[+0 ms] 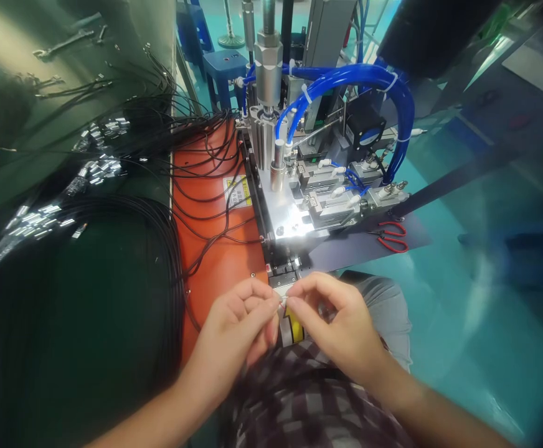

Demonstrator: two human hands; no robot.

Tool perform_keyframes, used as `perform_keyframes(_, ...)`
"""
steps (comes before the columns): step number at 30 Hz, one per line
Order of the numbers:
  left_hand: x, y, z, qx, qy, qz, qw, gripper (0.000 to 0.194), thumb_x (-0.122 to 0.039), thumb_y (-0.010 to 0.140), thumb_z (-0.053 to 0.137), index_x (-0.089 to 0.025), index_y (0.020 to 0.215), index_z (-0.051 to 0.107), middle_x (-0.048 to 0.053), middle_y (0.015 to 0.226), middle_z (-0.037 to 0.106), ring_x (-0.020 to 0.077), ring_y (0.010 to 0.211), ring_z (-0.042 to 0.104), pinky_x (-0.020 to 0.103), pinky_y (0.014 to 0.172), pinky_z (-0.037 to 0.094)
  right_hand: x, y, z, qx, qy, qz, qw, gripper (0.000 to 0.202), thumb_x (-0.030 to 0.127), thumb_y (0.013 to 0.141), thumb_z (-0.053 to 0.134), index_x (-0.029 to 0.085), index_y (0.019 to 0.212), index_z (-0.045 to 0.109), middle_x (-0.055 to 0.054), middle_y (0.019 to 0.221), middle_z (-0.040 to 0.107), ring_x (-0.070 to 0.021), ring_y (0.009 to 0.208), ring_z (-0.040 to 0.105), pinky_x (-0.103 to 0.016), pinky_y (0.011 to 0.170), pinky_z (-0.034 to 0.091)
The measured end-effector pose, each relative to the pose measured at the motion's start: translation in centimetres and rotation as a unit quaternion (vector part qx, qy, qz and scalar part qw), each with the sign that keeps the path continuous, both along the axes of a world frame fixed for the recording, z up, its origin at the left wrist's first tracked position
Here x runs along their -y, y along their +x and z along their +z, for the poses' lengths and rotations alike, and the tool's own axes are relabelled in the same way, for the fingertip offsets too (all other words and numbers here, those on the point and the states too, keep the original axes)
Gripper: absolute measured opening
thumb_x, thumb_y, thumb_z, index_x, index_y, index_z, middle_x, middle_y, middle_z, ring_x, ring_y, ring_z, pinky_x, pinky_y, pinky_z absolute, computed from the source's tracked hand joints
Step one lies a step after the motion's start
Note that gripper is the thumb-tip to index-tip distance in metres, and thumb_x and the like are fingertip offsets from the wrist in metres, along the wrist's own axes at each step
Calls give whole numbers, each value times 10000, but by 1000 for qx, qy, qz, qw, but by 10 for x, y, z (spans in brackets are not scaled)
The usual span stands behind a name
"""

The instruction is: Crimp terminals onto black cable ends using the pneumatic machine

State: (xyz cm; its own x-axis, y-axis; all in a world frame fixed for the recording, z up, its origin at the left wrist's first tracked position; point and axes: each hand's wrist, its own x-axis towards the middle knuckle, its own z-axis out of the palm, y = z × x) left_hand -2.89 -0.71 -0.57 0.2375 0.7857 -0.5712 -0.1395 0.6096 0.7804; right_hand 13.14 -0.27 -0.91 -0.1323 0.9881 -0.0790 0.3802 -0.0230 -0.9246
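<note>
My left hand [241, 320] is closed, thumb and forefinger pinched together on a thin wire [283, 301]. From the other side, the fingertips of my right hand [334, 317] pinch at the same spot. Only a tiny whitish and reddish bit of the wire shows between the hands, so its full shape is hidden. Just beyond the fingertips is the front of a metal machine fixture [294, 218] with cylinders and fittings. A yellow and black warning label [294, 326] lies below the hands.
Black cables [159, 218] with many shiny connector ends [98, 162] spread over the green surface at left and across an orange plate [220, 249]. Blue air tubes [369, 71] arch over the machine. Red-handled snips [393, 236] lie at right; a blue stool [225, 68] stands behind.
</note>
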Motion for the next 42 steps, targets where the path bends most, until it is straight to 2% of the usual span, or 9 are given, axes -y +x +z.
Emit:
perform_keyframes(8, 3, 1, 1, -6, 13, -16, 1000, 204, -365, 847, 608, -176, 817, 538, -80, 486, 467, 33, 421, 288, 133, 392, 175, -1, 7, 3, -18, -24, 20, 999, 89, 137, 825, 585, 182, 758, 623, 41, 641, 564, -95, 570, 487, -206, 514, 383)
perform_keyframes(16, 4, 2, -1, -39, 31, -52, 997, 179, -352, 848, 607, -181, 831, 557, -79, 499, 481, 24, 400, 255, 143, 389, 161, -2, 13, 8, -18, -57, 40, 997, 95, 125, 804, 581, 172, 735, 628, 33, 637, 552, -101, 563, 476, -214, 516, 378)
perform_keyframes(20, 5, 2, -1, -29, 34, -55, 998, 177, -354, 837, 619, -184, 832, 572, -80, 488, 478, 23, 388, 230, 151, 382, 147, -4, 13, 7, -43, -97, 46, 993, 109, 125, 805, 575, 173, 719, 619, 40, 610, 537, -99, 552, 458, -213, 505, 364)
perform_keyframes(24, 4, 1, -1, -11, 19, -38, 999, 182, -354, 834, 630, -184, 811, 573, -80, 479, 461, 32, 412, 279, 140, 392, 162, -2, 12, 6, -74, -138, 69, 985, 115, 167, 840, 565, 173, 730, 598, 41, 622, 532, -93, 551, 446, -210, 498, 355)
perform_keyframes(29, 1, 2, 1, -5, -1, -27, 1000, 224, -357, 827, 636, -170, 742, 548, -85, 469, 436, 25, 412, 255, 131, 391, 162, 4, 10, 7, -64, -121, 72, 988, 109, 147, 830, 567, 170, 725, 588, 43, 622, 531, -89, 542, 455, -211, 505, 367)
perform_keyframes(35, 3, 2, -1, -12, -5, -34, 999, 217, -363, 827, 639, -170, 772, 557, -80, 463, 448, 30, 417, 272, 135, 402, 163, -2, 15, 9, -34, -92, 57, 994, 80, 159, 818, 589, 171, 751, 631, 46, 599, 520, -94, 544, 446, -214, 515, 370)
perform_keyframes(42, 4, 2, -1, -20, 22, -49, 998, 215, -372, 830, 636, -173, 780, 569, -89, 452, 429, 32, 408, 254, 151, 400, 153, -7, 12, 8, -80, -154, 60, 983, 101, 184, 794, 603, 160, 696, 611, 39, 594, 507, -90, 540, 410, -212, 504, 350)
